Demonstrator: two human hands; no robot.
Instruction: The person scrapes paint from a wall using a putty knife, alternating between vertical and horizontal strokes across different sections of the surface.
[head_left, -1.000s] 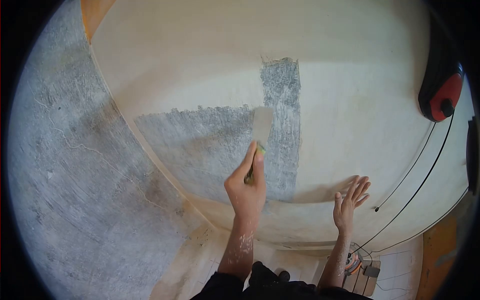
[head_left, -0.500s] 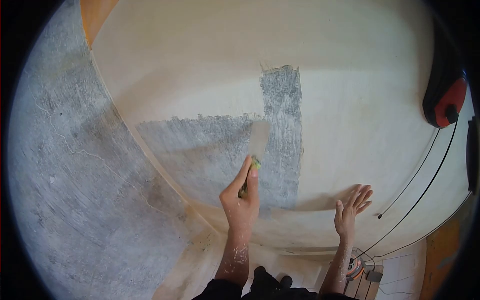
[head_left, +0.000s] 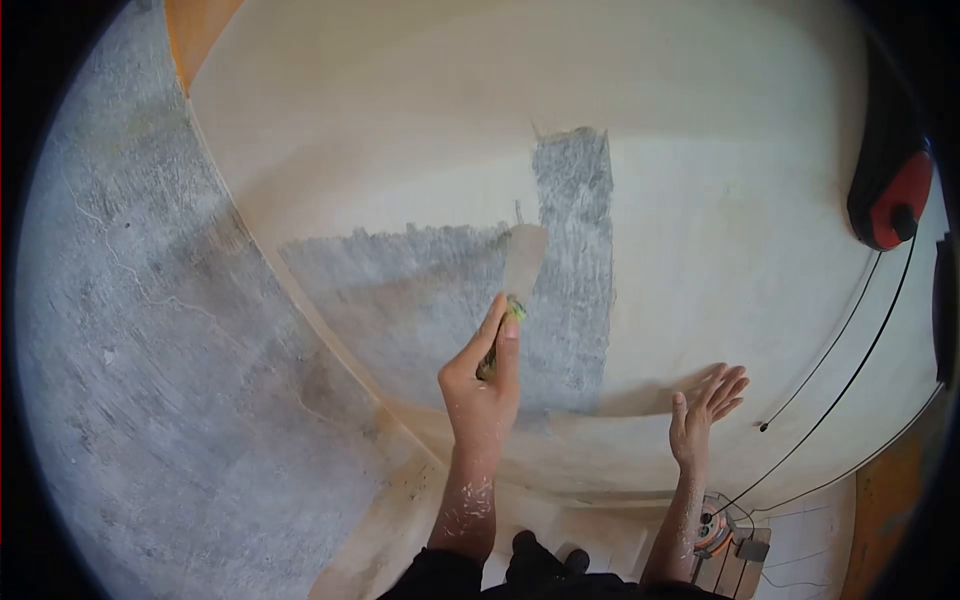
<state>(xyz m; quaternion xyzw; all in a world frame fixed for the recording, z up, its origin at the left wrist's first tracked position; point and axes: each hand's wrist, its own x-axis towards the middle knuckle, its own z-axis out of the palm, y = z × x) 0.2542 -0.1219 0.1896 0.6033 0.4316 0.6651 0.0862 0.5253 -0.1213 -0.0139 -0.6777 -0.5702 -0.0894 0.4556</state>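
Note:
My left hand (head_left: 480,370) is wrapped around the handle of a paint scraper (head_left: 525,258), its thumb laid along the grip. The wide pale blade lies against the cream wall (head_left: 720,230), at the upper edge of a grey scraped patch (head_left: 400,290). A taller grey strip (head_left: 573,200) rises just right of the blade. Flat toward the wall on the right, my right hand (head_left: 705,410) has its fingers spread and holds nothing. Pale flakes cling to both forearms.
A grey, rough wall (head_left: 180,330) meets the cream one at a corner on the left. At the upper right hangs a black and red device (head_left: 900,205) with cables. An orange and grey reel-like object (head_left: 712,530) stands low near my right forearm, beside a small wooden surface (head_left: 725,575).
The scraper has moved slightly upward in my left hand, and a thin grey mark now shows above the blade. My right hand stays nearly in place. The view has shifted a little.

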